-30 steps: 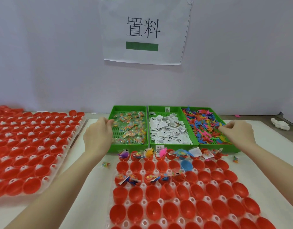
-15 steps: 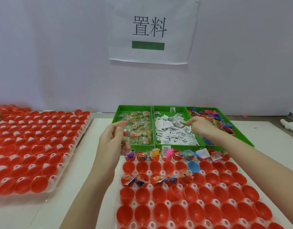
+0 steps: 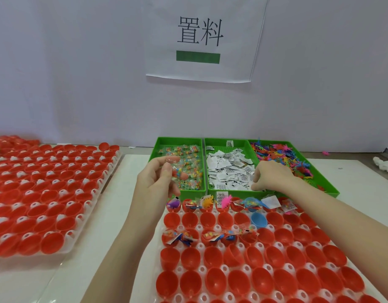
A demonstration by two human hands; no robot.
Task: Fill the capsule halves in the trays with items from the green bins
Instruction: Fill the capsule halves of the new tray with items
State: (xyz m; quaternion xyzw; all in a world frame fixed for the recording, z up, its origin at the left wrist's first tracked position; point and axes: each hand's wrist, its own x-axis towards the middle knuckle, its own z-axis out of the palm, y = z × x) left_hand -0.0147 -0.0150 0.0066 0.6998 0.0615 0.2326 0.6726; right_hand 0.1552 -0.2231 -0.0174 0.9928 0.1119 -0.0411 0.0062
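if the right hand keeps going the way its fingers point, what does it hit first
Most likely the white paper slips in the middle green bin: the right hand points left and down into that pile, seemingly already touching it, though depth is unclear.

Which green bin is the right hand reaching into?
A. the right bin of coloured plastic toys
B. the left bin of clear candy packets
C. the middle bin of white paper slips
C: the right hand rests on the white slips at the near edge of the middle bin.
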